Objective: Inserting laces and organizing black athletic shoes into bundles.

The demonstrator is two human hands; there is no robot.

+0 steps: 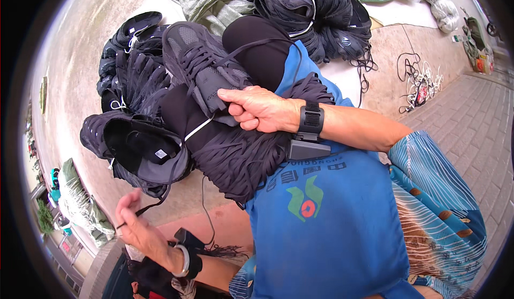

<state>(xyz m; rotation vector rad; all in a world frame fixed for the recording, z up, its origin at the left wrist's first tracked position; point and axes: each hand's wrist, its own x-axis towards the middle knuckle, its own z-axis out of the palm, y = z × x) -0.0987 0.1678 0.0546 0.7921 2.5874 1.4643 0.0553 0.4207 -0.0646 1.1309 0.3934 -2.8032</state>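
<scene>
Across my knees lies a dark grey shoe upper [188, 44], partly laced, its toe pointing away. My right hand [259, 107] is closed on its tongue end, thumb on top. At the lower left my left hand [140, 230], slightly blurred, pinches a dark shoelace [153, 207] that runs up toward the shoe uppers. A thick bundle of dark laces [235, 162] rests on my lap, with a white tie [199, 129] beside it. To the left, a stack of dark shoe uppers [140, 76] is tied with white string; a wide-open upper [140, 146] sits at its near end.
More bundled shoe uppers [289, 4] lie beyond my knees, near pale green sacks [214, 1]. Loose black and white laces [420, 87] are heaped on the ground at the right. A blue apron [332, 218] covers my lap. Dark cords [225, 251] hang near my left forearm.
</scene>
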